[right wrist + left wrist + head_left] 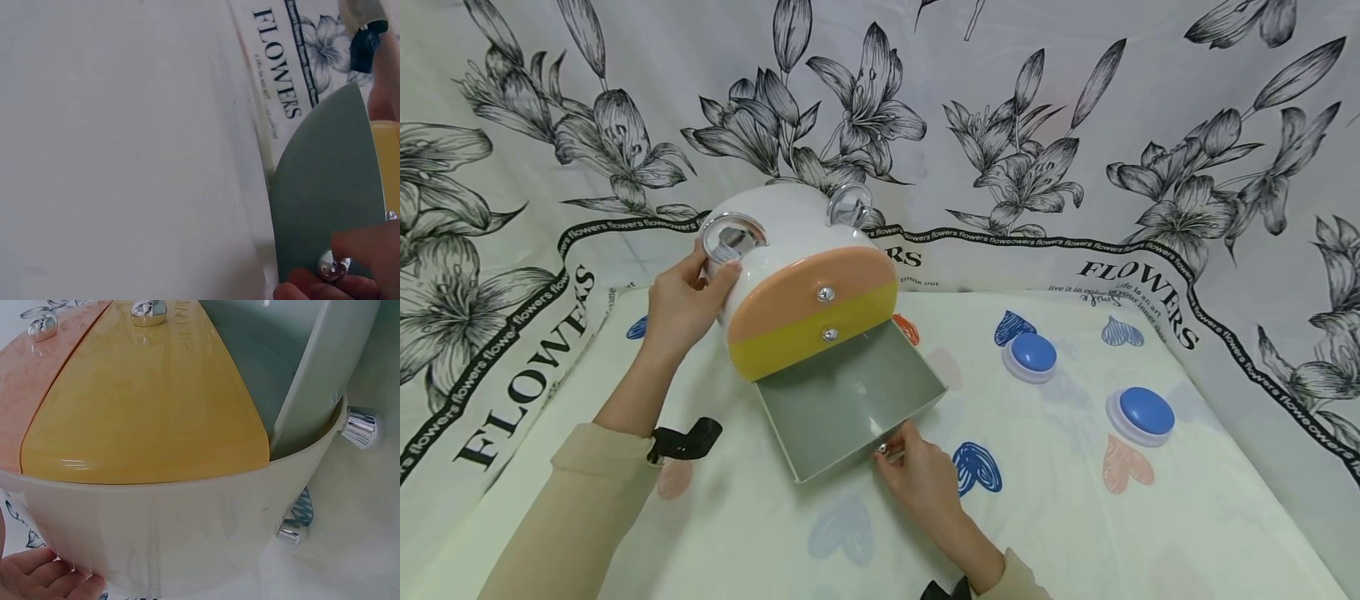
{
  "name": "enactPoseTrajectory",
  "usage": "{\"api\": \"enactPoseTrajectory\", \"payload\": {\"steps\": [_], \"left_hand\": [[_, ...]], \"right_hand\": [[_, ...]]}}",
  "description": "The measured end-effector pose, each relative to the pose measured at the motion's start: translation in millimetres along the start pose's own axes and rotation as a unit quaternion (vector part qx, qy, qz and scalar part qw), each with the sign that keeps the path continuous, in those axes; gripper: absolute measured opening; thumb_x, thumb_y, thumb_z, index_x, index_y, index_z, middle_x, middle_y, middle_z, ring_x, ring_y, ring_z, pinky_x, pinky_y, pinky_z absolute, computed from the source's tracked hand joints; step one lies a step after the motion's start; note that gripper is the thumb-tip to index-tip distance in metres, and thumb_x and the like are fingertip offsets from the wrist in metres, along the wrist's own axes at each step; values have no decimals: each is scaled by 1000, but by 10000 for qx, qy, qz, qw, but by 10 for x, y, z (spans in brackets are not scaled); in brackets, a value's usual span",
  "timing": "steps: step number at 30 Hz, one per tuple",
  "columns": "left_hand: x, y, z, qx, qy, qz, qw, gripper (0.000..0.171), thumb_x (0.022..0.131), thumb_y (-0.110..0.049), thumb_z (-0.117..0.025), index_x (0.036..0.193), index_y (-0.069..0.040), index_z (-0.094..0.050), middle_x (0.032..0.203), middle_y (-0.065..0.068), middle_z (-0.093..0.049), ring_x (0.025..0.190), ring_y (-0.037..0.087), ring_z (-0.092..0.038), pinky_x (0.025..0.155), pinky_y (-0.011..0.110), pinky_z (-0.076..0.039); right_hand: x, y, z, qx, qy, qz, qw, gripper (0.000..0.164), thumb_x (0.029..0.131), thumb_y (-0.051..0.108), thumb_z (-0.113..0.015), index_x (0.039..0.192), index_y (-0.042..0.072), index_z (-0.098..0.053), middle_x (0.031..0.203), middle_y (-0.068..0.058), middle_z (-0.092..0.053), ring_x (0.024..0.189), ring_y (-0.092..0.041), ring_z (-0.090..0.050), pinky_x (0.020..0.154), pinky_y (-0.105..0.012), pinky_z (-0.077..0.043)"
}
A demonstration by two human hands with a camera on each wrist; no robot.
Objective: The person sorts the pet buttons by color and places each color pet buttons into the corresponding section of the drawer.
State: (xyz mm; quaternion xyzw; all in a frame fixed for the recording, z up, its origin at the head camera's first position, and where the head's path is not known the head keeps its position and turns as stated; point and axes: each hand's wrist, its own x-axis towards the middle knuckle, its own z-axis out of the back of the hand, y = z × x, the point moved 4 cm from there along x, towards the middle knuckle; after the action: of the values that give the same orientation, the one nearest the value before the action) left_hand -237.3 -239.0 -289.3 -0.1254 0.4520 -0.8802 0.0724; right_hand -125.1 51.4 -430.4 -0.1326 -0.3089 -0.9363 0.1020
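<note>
A small white rounded drawer cabinet (790,212) sits on the table, its front banded by an orange drawer (775,312) and a yellow drawer (790,352). Below them the grey-green bottom drawer (850,392) is pulled far out, and its inside looks bare. My left hand (685,300) grips the cabinet's left side, thumb close to a chrome ring (733,237); its fingertips show against the white wall in the left wrist view. With thumb and fingers my right hand (925,479) pinches the round silver knob (334,265) on the front of the bottom drawer.
Two blue-topped push lights or buttons (1033,354) stand on the right of the heart-patterned tablecloth (1060,533). Flower-printed fabric (925,192) hangs behind and along the sides. Chrome feet (361,427) stick out under the cabinet.
</note>
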Motion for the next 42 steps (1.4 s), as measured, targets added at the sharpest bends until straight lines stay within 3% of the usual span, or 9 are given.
{"api": "enactPoseTrajectory", "payload": {"steps": [7,13,19,26,34,42], "left_hand": [[-1,-9,-1,-57,32,-94,9999,76,85,-60,-48,145,-21,-25,146,7,-34,122,30,-45,88,42,-49],[-10,-4,1,-86,54,-147,9998,76,85,-59,-48,145,-19,-25,146,9,-33,127,33,-41,92,45,-46],[-9,5,1,-37,13,-83,10000,77,84,-61,-48,145,-21,-25,146,9,-34,125,32,-43,90,44,-47],[-10,4,-3,-37,-6,-53,10000,76,84,-61,-48,145,-21,-26,145,8,-35,123,31,-44,89,43,-48],[-8,13,-7,-22,-14,2,10000,76,84,-61,-47,145,-22,-26,145,7,-36,118,27,-46,88,42,-49],[-7,14,-6,29,-8,18,10000,76,84,-63,-47,145,-22,-26,145,7,-37,115,26,-47,87,41,-50]], "right_hand": [[11,-41,94,378,114,309,9987,14,79,19,-71,86,15,-59,80,5,-70,64,-4,-64,53,-16,-48],[39,-148,221,752,-177,857,9933,18,77,11,-73,91,14,-63,85,7,-67,73,-7,-64,58,-18,-51],[89,-285,363,993,-479,1127,9875,18,77,6,-72,92,12,-64,86,5,-66,75,-8,-63,60,-23,-54],[188,-546,546,754,-850,856,9898,23,76,8,-74,96,10,-63,90,2,-66,81,-11,-62,63,-28,-55],[380,-958,780,255,-961,260,9947,42,78,13,-73,117,6,-57,108,-10,-63,96,-24,-59,74,-40,-55],[587,-1398,988,-16,-990,-58,9951,56,80,16,-70,128,-3,-48,123,-24,-53,112,-40,-48,92,-54,-41]]}}
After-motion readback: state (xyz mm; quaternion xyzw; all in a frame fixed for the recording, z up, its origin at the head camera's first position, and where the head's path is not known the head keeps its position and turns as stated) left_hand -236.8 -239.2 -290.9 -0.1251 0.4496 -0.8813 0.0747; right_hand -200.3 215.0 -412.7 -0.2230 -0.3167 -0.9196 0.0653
